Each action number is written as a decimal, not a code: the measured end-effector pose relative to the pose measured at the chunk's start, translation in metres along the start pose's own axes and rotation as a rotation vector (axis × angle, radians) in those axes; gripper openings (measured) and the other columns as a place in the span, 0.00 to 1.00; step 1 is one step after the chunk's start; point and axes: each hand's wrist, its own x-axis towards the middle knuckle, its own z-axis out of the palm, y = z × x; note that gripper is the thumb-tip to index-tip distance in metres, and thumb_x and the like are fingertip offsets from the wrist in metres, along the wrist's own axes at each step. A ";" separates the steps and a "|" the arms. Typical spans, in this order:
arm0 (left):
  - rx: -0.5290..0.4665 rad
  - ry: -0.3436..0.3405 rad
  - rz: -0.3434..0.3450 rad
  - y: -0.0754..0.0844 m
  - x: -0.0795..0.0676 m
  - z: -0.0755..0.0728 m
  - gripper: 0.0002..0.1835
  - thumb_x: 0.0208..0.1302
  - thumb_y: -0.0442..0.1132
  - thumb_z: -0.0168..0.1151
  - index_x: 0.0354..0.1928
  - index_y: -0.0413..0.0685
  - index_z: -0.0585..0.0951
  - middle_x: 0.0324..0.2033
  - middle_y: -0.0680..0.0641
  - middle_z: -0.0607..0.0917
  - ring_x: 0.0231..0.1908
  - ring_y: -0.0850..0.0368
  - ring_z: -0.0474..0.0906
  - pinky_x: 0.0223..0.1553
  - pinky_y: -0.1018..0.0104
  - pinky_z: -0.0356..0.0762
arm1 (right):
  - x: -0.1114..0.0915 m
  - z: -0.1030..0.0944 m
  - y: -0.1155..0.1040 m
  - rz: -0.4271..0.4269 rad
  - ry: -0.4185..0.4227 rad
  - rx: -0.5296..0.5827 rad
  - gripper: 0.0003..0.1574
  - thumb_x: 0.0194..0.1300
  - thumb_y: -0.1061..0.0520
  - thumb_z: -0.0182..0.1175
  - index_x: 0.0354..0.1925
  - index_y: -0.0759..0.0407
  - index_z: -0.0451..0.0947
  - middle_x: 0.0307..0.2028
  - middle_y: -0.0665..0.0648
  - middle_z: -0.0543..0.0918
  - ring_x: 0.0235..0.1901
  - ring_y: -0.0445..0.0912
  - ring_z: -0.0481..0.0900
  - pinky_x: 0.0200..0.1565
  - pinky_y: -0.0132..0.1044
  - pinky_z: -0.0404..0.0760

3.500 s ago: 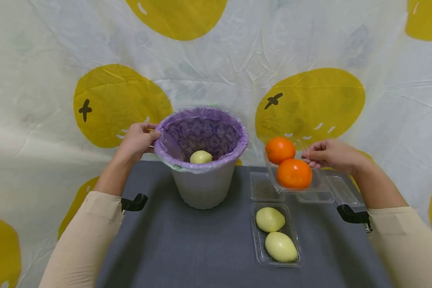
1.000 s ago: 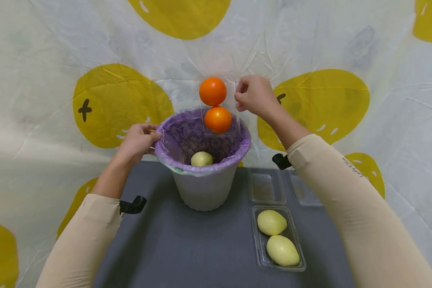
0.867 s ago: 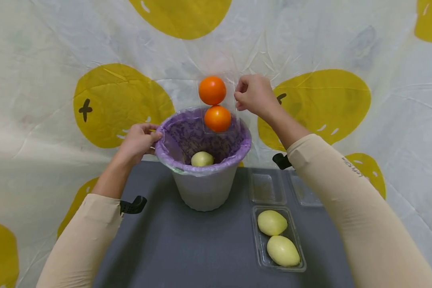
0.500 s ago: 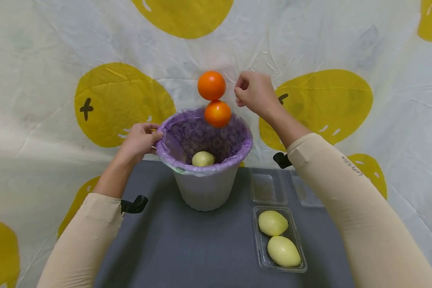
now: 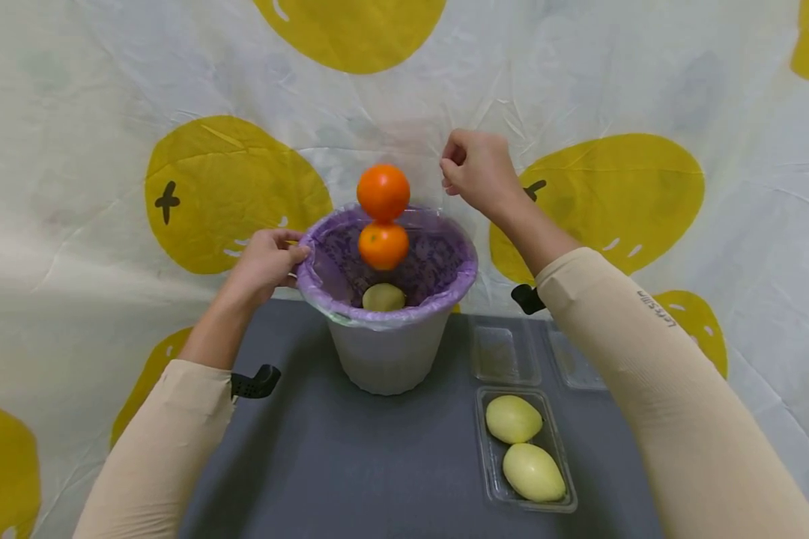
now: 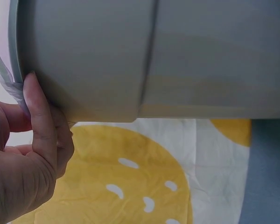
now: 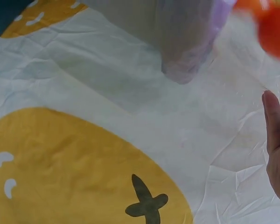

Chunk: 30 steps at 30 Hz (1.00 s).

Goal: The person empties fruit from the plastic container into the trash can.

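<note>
My left hand grips the rim of a pale trash can lined with a purple bag; in the left wrist view its fingers pinch the rim from outside. Above the can's right side, my right hand pinches the edge of a transparent plastic tray, tilted and hard to make out. Two oranges, an upper one and a lower one, are over the can's opening, the lower one within the rim. A pale yellow-green fruit shows inside the can.
Right of the can, a transparent tray holds two pale yellow-green fruits. Behind it lie another transparent tray and one more, partly covered by my right sleeve. A fruit-patterned cloth hangs behind the grey table.
My right hand has brought the tray with the oranges from the right to above the can and tipped it. The oranges have slid left and down toward the opening. My left hand stays on the rim.
</note>
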 end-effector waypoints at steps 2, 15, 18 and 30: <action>-0.002 -0.001 -0.003 0.000 0.000 0.001 0.26 0.80 0.36 0.52 0.74 0.34 0.67 0.47 0.41 0.77 0.30 0.63 0.84 0.33 0.68 0.88 | 0.000 -0.001 0.000 -0.007 0.005 -0.011 0.08 0.76 0.58 0.57 0.39 0.62 0.79 0.32 0.59 0.85 0.28 0.47 0.87 0.32 0.26 0.85; 0.000 0.000 -0.009 -0.001 0.003 0.004 0.26 0.80 0.36 0.52 0.74 0.35 0.67 0.48 0.40 0.77 0.31 0.62 0.84 0.33 0.67 0.88 | -0.009 -0.014 0.000 0.039 0.091 0.098 0.08 0.75 0.57 0.57 0.41 0.62 0.78 0.33 0.57 0.83 0.30 0.42 0.87 0.35 0.26 0.86; 0.002 0.002 -0.006 -0.001 0.003 0.002 0.26 0.80 0.37 0.52 0.75 0.35 0.67 0.48 0.40 0.77 0.30 0.63 0.84 0.33 0.67 0.88 | -0.014 -0.022 0.000 0.057 0.124 0.172 0.07 0.74 0.56 0.60 0.40 0.60 0.78 0.33 0.55 0.82 0.29 0.41 0.87 0.35 0.26 0.86; 0.010 0.014 0.000 0.002 0.008 -0.003 0.27 0.80 0.37 0.52 0.75 0.35 0.66 0.52 0.40 0.76 0.31 0.63 0.84 0.34 0.68 0.88 | -0.032 -0.056 0.024 0.158 0.179 0.405 0.06 0.70 0.58 0.65 0.38 0.60 0.79 0.32 0.53 0.82 0.24 0.39 0.87 0.30 0.29 0.87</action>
